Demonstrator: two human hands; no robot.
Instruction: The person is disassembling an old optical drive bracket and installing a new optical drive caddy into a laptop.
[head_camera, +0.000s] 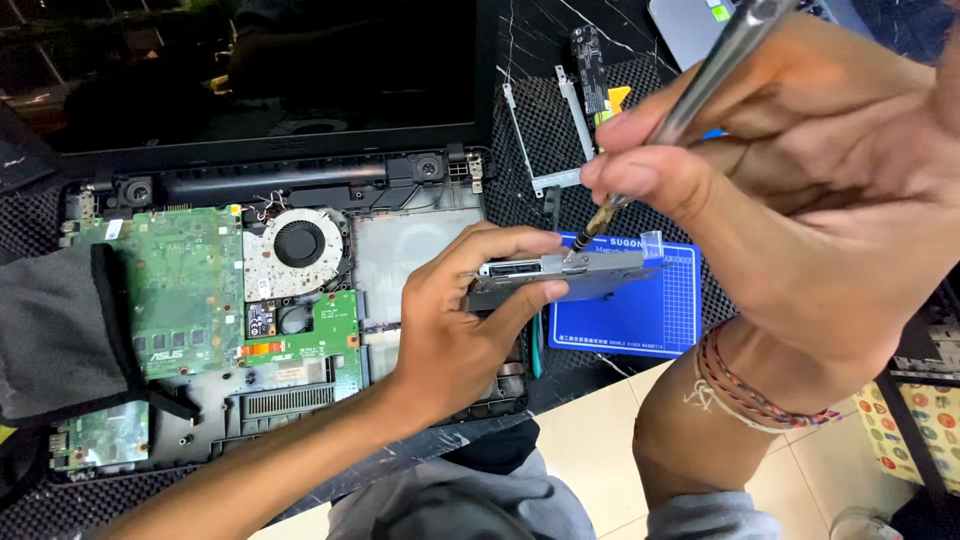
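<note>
Above opened laptop (250, 300), I see left hand (455, 320) clamped on grey drive (570, 275), held edge-up over blue mat (640, 310). Right hand (800, 200) pinches screwdriver (690, 95), tip touching drive's top edge. Fan (300, 245) well left.

A single head-worn view looks steeply down from just above the work, close enough that the right hand (800, 190) fills the upper right corner. It faces an opened laptop (250, 300) lying on the table, its screen toward the top edge, with the person's knees and pale floor along the bottom.
</note>
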